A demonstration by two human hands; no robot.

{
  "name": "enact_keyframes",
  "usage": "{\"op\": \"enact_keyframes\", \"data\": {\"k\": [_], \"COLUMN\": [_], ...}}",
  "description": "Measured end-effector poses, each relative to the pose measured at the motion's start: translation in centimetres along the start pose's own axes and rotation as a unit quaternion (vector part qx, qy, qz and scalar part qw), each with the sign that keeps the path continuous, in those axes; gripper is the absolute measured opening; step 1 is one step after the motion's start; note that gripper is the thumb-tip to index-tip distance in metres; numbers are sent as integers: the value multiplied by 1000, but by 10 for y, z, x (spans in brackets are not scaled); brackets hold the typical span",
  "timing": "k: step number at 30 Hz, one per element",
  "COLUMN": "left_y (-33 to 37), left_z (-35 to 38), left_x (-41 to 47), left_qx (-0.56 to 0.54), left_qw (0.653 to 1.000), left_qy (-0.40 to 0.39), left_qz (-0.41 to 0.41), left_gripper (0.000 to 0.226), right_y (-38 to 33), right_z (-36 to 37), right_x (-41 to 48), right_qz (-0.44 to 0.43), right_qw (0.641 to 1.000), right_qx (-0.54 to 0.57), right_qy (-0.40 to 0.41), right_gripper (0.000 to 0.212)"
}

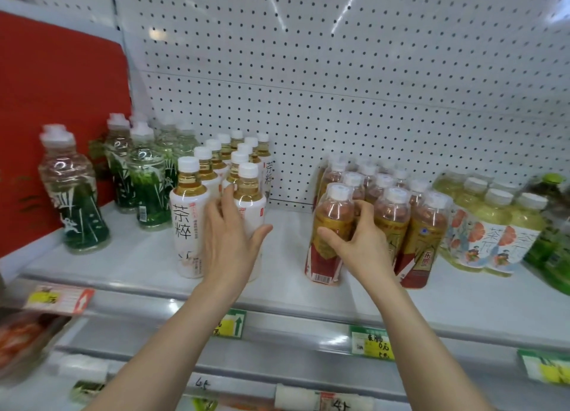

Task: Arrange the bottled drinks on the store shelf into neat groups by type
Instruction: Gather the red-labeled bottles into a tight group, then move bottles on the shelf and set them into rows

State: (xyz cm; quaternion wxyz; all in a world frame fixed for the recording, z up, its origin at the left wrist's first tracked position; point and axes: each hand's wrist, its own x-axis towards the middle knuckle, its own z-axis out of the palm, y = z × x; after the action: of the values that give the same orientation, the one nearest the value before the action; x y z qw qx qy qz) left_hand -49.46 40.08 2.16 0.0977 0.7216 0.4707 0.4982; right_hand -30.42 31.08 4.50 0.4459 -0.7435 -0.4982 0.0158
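Note:
On the grey shelf stand several groups of bottles. White-labelled tea bottles form two rows left of centre. My left hand wraps around the front bottle of the right row, fingers between the two rows. Red-and-gold labelled tea bottles stand in rows right of centre. My right hand grips the front left one, thumb on its label. Green bamboo-print bottles stand at the left, one apart near the front edge.
Pale green floral-label bottles and darker green bottles fill the right end. A white pegboard backs the shelf, a red panel sits at the left. Price tags line the shelf's front rail, above a lower shelf.

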Motion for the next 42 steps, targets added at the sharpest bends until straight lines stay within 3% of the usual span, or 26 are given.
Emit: {"op": "enact_keyframes", "data": {"k": [3,6,8,9,12,16,20,21,25,28,33,37,40,42], "left_y": [7,28,45,57,84,104,100,98,101,99,107,106,108,106], "left_z": [-1,-4,2,4,20,38,42,43,53,64,78,81,74,61], "left_x": [-3,-4,4,9,26,43,52,51,42,38,32,35,26,12], "left_qx": [9,-1,-17,-20,-8,19,-175,-179,-27,-46,-74,-64,-77,-69], "left_qw": [998,971,962,968,975,966,916,915,950,958,960,959,955,961], "left_qy": [48,120,52,-11,-156,-218,-344,-343,-273,-254,-236,-250,-260,-230], "left_qz": [35,208,267,250,157,140,107,116,149,127,130,117,120,138], "left_gripper": [97,73,60,58,69,73,63,64,81,84,78,77,81,78], "right_y": [-2,-6,-3,0,16,27,28,30,36,47,60,66,70,61], "right_z": [-9,-39,-64,-74,-88,-89,-99,-100,-106,-110,-107,-101,-103,-100], "right_x": [1,8,21,29,50,54,56,56,55,55,53,55,55,53], "right_qz": [-5,-51,-97,-107,-88,-111,-131,-139,-151,-129,-122,-153,-129,-128], "right_qw": [1000,995,983,979,973,966,965,963,947,934,966,951,942,930], "right_qx": [8,28,-20,-69,-208,-234,-223,-228,-280,-333,-223,-270,-310,-344], "right_qy": [-24,79,158,159,50,-11,-44,-47,-31,-9,-38,-23,-17,22], "right_gripper": [73,57,46,46,54,51,49,50,61,70,70,73,76,70]}}
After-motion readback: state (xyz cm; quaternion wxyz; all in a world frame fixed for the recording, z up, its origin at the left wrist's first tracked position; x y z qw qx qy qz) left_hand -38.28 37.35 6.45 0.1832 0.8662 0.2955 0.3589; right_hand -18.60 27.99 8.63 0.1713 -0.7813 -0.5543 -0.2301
